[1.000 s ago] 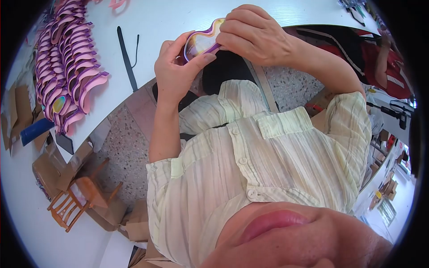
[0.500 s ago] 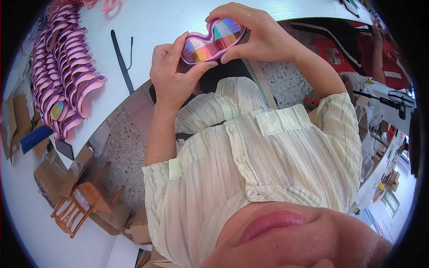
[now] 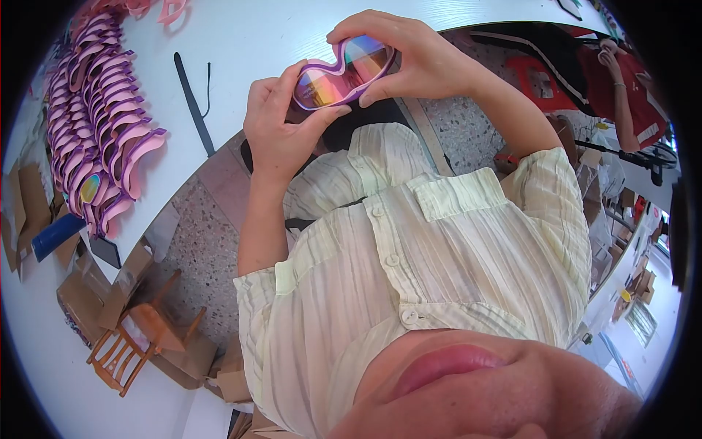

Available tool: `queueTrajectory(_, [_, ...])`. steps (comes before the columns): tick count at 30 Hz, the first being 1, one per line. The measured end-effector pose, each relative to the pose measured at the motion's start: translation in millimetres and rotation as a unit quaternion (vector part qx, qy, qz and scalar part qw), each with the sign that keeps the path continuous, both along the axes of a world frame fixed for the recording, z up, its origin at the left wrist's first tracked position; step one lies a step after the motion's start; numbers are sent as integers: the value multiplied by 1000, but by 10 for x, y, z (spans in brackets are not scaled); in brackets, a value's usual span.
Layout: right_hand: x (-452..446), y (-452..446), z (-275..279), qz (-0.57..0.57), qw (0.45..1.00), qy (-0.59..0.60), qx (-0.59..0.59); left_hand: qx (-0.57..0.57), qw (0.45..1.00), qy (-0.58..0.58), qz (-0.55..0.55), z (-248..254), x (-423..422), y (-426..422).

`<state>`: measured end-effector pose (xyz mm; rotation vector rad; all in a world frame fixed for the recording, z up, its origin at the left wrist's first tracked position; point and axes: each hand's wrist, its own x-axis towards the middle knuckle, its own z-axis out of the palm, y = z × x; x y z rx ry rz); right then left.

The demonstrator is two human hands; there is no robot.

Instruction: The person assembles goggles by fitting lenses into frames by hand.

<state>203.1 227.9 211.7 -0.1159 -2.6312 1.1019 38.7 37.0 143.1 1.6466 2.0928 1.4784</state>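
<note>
A pair of goggles (image 3: 320, 86) with a purple and pink frame and a rainbow mirrored lens is held up over the table's near edge. My left hand (image 3: 281, 132) pinches its left end, thumb below and fingers above. At the right end, my right hand (image 3: 420, 62) grips the frame between thumb and fingers. The lens shows reflections. To the left, long overlapping rows of pink and purple goggle frames (image 3: 110, 110) lie on the table, and one rainbow lens (image 3: 91, 188) shows among them.
A thin black strip (image 3: 194, 102) lies on the white table (image 3: 241, 36). A dark phone-like slab (image 3: 106, 252) and a blue cylinder (image 3: 57, 238) are by the left corner. A wooden chair (image 3: 139, 344) and cardboard boxes stand below. At right, another person in red (image 3: 636, 102) is near a red stool (image 3: 537, 80).
The goggles and both hands have shifted only slightly, still in the same grip. The whole view has moved a little. At the right, the other person's arm and hands have changed position.
</note>
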Motion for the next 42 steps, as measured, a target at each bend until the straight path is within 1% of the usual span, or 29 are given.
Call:
queueTrajectory(1, [-5, 4, -61, 0, 999, 22, 25, -3, 1000, -23, -6, 0, 0, 7])
queueTrajectory(3, [-9, 3, -134, 10, 999, 54, -2, -9, 997, -70, -18, -2, 11, 13])
queueTrajectory(4, [-20, 11, -141, 15, 997, 71, -13, -11, 998, -66, -16, 2, -1, 20])
queueTrajectory(7, [15, -9, 112, -10, 992, -75, -102, -29, 998, -44, -16, 13, -18, 18])
queueTrajectory(9, [18, -14, 83, -6, 990, -76, -119, -44, 999, -6, -17, 65, -73, 51])
queueTrajectory(10, [10, -16, 58, -3, 989, -76, -129, -35, 998, -29, -42, 48, -91, 46])
queueTrajectory(11, [-10, 2, 28, 32, 998, -20, -53, -27, 996, -53, -66, 24, -109, 41])
queueTrajectory(13, [-78, 56, -14, 98, 986, 95, 98, -12, 991, -86, -99, 9, -140, 39])
queueTrajectory(16, [-126, -22, 84, 130, 978, 75, 143, 14, 984, -114, -136, 24, -171, 64])
queueTrajectory(19, [-180, -28, -17, 140, 980, 126, 65, 44, 972, -149, -178, -18, -202, 100])
queueTrajectory(21, [-169, -51, 3, 126, 979, 134, 92, 61, 964, -178, -188, -44, -169, 117])
queueTrajectory(22, [-152, -72, 15, 118, 978, 138, 104, 57, 959, -205, -187, -46, -147, 102])
queueTrajectory(24, [-125, -127, 31, 108, 982, 141, 65, 49, 947, -260, -184, -52, -76, 66])
queueTrajectory(25, [-131, -138, 24, 105, 983, 143, 46, 36, 935, -310, -170, -63, -20, 81])
queueTrajectory(27, [-155, -114, -101, 59, 992, 99, 45, 12, 902, -407, -142, -84, 95, 101])
queueTrajectory(28, [-139, -109, -175, 33, 995, 78, 46, -1, 908, -396, -138, -104, 97, 108])
queueTrajectory(29, [-23, -32, -242, 0, 997, -80, 13, -9, 915, -379, -138, -125, 50, 176])
queueTrajectory(30, [-21, 54, -302, 26, 997, -59, 50, -17, 922, -362, -137, -132, -1, 231])
queueTrajectory(31, [-16, 122, -368, 52, 994, -42, 83, -46, 937, -319, -137, -114, -55, 186])
queueTrajectory(32, [9, 137, -408, 77, 990, -27, 111, -52, 950, -275, -137, -109, -86, 166])
queueTrajectory(35, [-134, 99, -140, 76, 982, 88, 151, -48, 981, -142, -124, -56, -199, 181])
queueTrajectory(37, [-102, -3, -62, -13, 994, 78, 80, -25, 992, -74, -97, -19, -230, 182])
queueTrajectory(38, [-96, -26, -48, -55, 995, 72, 44, -21, 993, -68, -95, -11, -243, 187])
queueTrajectory(40, [-62, -14, -180, -59, 996, 34, 51, -14, 994, -57, -87, 3, -245, 177])
queueTrajectory(41, [-50, -14, -236, -60, 997, 15, 54, -33, 996, -53, -67, 32, -225, 158])
queueTrajectory(42, [-48, -16, -246, -59, 997, 25, 49, -52, 996, -49, -48, 74, -195, 144])
